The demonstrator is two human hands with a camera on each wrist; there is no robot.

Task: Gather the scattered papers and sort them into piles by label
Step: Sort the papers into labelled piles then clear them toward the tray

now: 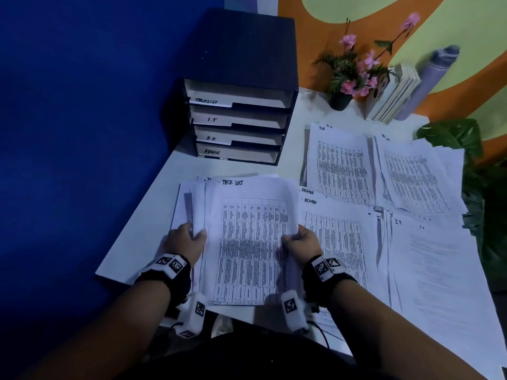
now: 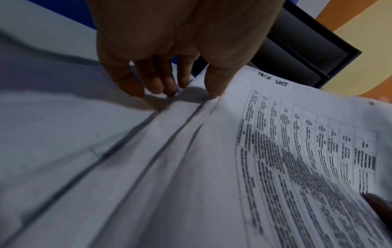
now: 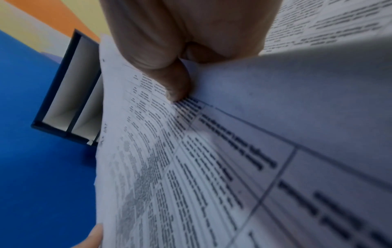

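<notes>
A stack of printed table sheets headed TASK LIST [image 1: 247, 242] is lifted slightly off the near left part of the white table [image 1: 153, 215]. My left hand [image 1: 196, 233] pinches the stack's left edge, where several sheets fan out unevenly. In the left wrist view the thumb lies on top of the sheets [image 2: 212, 167] and the fingers [image 2: 161, 83] reach their edges. My right hand [image 1: 288, 238] pinches the right edge. Its thumb [image 3: 178, 83] presses on the top sheet [image 3: 191, 167], and its fingers are hidden beneath.
An ADMIN pile [image 1: 337, 237] lies just right of the stack, with an I.T pile [image 1: 425, 270] beyond it. Behind them are an H.R pile [image 1: 340, 165] and another pile [image 1: 411, 176]. A dark tray organiser [image 1: 238, 50] labelled TASKLIST, I.T, H.R, ADMIN stands at the back left. A flower pot [image 1: 340, 101] and books [image 1: 392, 97] stand at the back.
</notes>
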